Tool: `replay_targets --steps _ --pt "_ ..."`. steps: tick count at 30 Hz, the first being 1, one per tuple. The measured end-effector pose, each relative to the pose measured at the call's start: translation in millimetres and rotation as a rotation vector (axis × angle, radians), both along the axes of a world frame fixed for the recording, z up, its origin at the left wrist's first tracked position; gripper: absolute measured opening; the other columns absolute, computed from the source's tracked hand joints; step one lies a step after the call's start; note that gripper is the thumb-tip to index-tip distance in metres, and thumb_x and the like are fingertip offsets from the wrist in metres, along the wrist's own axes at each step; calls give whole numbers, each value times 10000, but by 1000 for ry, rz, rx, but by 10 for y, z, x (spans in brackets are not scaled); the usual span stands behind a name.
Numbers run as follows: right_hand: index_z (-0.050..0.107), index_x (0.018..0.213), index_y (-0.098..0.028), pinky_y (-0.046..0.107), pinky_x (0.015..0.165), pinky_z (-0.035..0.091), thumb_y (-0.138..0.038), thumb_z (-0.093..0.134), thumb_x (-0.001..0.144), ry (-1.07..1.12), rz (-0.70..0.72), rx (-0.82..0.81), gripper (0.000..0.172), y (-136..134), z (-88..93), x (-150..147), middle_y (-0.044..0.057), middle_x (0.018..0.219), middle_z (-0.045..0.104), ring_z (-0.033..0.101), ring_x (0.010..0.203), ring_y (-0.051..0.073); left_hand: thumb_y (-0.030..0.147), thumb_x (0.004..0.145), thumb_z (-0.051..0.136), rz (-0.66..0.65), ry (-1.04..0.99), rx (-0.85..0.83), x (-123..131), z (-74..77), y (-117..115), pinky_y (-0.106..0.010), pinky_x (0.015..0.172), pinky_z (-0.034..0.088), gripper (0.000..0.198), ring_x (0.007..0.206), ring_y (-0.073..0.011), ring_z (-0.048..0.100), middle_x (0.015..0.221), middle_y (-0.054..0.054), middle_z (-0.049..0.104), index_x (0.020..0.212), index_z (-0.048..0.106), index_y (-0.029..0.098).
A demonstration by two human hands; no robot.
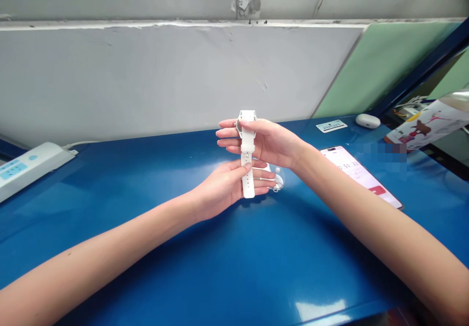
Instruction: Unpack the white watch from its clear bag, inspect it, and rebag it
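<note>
White wristwatch with a silicone strap (248, 162), held upright in both hands above the glossy blue worktop (234, 267).

The right hand (266, 140) is closed round the watch's upper end, fingers wrapped over the case. Just below it, the left hand (225, 187) grips the lower strap with the thumb pressed on it. To the right of the right hand lies a smartphone with a lit white screen (361, 177) showing digits that read about "50:32". Beyond it sit a small white printed card (331, 126), its writing too small to read, and a white oval earbud case (368, 120). Far left of the left hand lies a white power strip (29, 165). A scuffed grey wall (164, 82) backs the worktop.
</note>
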State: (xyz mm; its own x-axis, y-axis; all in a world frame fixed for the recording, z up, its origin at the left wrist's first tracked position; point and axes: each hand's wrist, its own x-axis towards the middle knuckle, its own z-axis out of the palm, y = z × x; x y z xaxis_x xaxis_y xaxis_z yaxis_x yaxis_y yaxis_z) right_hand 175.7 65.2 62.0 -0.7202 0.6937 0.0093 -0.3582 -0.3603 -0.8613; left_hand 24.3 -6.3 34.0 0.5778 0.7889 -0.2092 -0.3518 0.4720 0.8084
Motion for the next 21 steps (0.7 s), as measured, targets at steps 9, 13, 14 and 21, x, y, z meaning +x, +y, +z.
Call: replay_targets --steps 9,13,14,21 --pt "698 1056 -97 287 884 585 -232 407 1008 -23 -8 -94 324 0 27 -16 118 1038 769 735 936 181 255 966 617 -45 16 21 -20 -10 -3 -482 1040 468 235 1157 -338 662 1175 -209 713 1107 679 77" --pt "697 1054 -86 282 873 585 -252 396 1014 -39 -6 -118 345 2 21 -18 118 1022 770 736 929 186 251 961 621 -77 10 32 -20 10 -17 -485 1040 467 255 1179 -351 649 1209 -220 698 1137 669 73" --pt "696 1053 -84 284 876 584 -259 396 1015 -44 -4 -124 349 4 17 -18 123 1021 769 736 929 188 246 964 615 -85 3 34 -21 11 -18 -485 1036 470 254 1178 -351 650 1214 -221 695 1143 665 73" --pt "692 1022 -88 309 861 576 -348 327 1033 -50 -17 -180 448 9 13 -29 145 986 762 726 893 199 254 996 546 -98 -13 20 -24 1 -6 -499 1028 475 264 1157 -351 661 1197 -226 699 1142 656 64"
